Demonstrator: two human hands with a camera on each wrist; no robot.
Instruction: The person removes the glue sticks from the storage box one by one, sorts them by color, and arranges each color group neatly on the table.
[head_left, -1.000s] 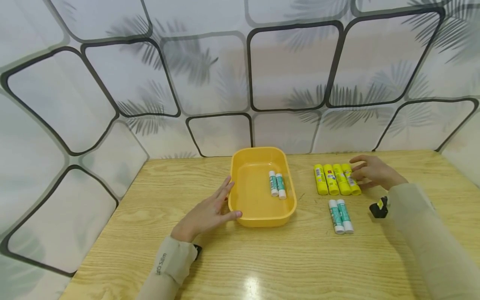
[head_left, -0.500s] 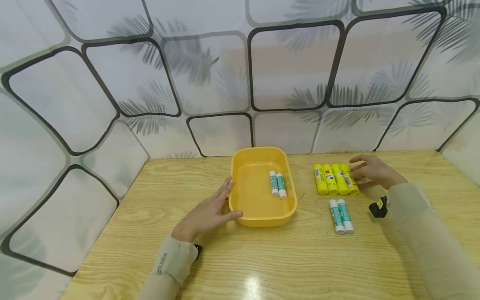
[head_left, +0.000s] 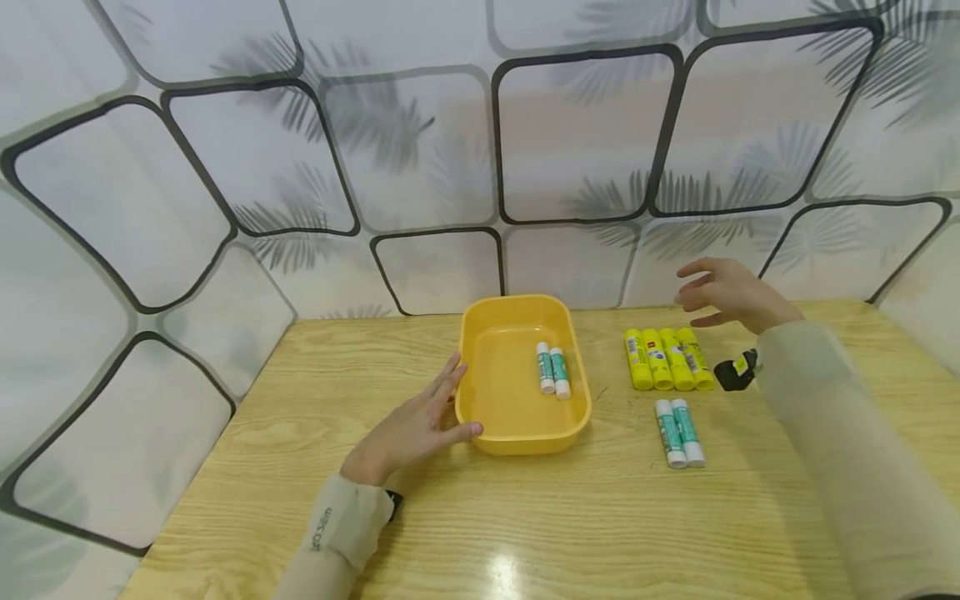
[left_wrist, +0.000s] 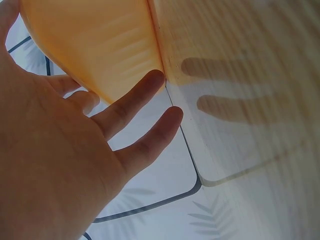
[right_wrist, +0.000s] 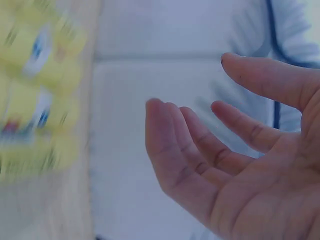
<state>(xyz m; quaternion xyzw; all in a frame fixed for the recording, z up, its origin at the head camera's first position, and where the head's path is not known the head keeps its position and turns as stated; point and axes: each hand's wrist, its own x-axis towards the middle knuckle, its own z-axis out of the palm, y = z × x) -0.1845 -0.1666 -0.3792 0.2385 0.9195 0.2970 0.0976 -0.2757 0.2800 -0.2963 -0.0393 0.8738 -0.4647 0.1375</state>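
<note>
My left hand (head_left: 408, 433) rests with spread fingers against the left side of a yellow-orange plastic tub (head_left: 525, 446); in the left wrist view its fingers (left_wrist: 135, 102) lie along the tub's wall. Inside the tub two white-and-teal glue sticks (head_left: 553, 371) lie side by side. My right hand (head_left: 735, 292) is raised above and behind a row of several yellow glue sticks (head_left: 669, 360), holding nothing. The right wrist view shows its fingers loosely bent and thumb apart, with the yellow glue sticks (right_wrist: 37, 105) blurred to the left.
Another pair of white-and-teal glue sticks (head_left: 680, 433) lies on the wooden table (head_left: 600, 533) in front of the yellow row. A patterned curtain (head_left: 427, 150) hangs behind the table. A black wrist device (head_left: 737, 371) sits at the right sleeve.
My right hand has nudged the row of yellow glue sticks slightly left and then lifted up and away from it. The left hand has stayed at the tub.
</note>
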